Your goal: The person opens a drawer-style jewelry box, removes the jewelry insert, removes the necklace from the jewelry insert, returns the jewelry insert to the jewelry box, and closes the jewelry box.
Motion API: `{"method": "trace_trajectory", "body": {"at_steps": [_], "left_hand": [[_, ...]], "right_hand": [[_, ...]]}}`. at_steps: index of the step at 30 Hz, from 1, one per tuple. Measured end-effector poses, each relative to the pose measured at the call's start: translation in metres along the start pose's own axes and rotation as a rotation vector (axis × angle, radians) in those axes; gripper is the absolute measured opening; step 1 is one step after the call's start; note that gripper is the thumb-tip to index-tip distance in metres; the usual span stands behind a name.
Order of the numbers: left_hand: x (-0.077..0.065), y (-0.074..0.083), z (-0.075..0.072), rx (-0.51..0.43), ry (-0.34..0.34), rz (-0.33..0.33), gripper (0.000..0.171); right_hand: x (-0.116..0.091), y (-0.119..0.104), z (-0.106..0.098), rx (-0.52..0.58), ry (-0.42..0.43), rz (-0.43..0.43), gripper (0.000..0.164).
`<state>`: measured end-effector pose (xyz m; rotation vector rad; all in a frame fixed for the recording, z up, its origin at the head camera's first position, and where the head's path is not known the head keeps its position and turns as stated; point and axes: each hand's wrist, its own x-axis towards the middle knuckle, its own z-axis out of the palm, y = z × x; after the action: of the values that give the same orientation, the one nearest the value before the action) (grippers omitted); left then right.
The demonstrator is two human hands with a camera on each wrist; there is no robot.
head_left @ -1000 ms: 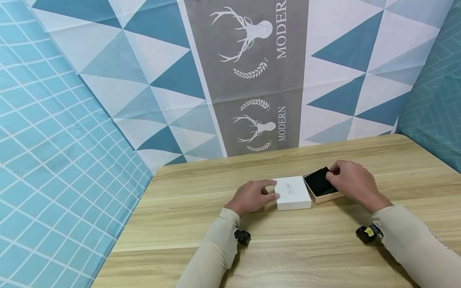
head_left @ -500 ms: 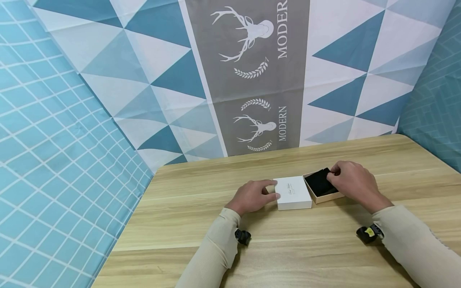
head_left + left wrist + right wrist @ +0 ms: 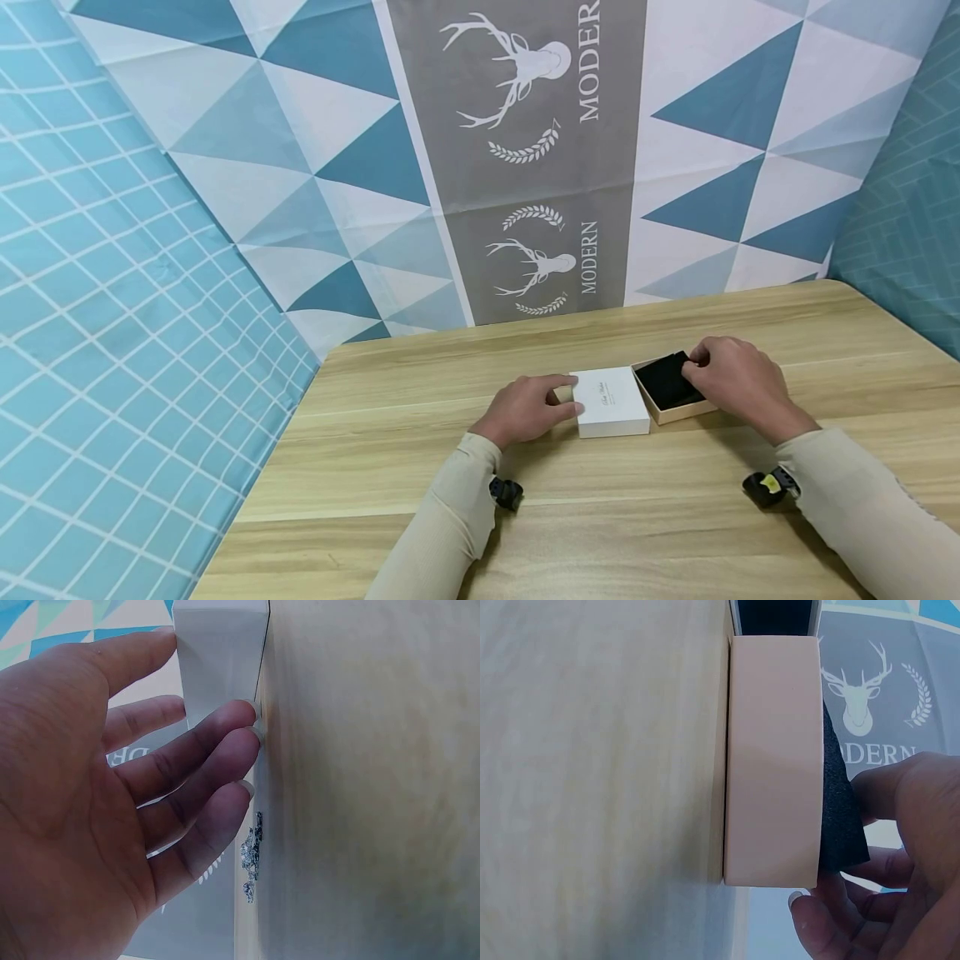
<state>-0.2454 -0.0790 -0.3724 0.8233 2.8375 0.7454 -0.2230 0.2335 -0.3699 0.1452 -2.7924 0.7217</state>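
A white square lid (image 3: 611,400) with small gold lettering lies on the table, touching a peach-coloured box base (image 3: 684,411) at its right. My left hand (image 3: 525,408) rests thumb and forefinger against the lid's left edge; its other fingers extend loosely over the table in the left wrist view. Inside the base sits a thin black pad (image 3: 660,379), which looks like foam. My right hand (image 3: 738,379) pinches the pad's right part between thumb and fingers. In the right wrist view, the black pad (image 3: 844,817) projects above the base's side wall (image 3: 774,757), tilted, its lower part hidden.
A small sparkling silver piece of jewellery (image 3: 251,855) lies past the left fingertips. Both things stand on a wood-grain table (image 3: 600,517). A patterned cloth wall (image 3: 540,250) rises at the table's back, with blue cloth (image 3: 150,333) at the left.
The black pad's raised edge sits slightly lower in the box, and a little further right. My right hand follows it by a small amount. The left hand and lid stay nearly still.
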Motion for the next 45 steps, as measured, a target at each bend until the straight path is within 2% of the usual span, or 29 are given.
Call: {"method": "trace_trajectory", "body": {"at_steps": [45], "left_hand": [[0.0012,-0.0006,0.0009,0.005,-0.002,0.002,0.050]], "right_hand": [[0.0026,0.0038,0.0005,-0.026,-0.126,0.017,0.038]]}}
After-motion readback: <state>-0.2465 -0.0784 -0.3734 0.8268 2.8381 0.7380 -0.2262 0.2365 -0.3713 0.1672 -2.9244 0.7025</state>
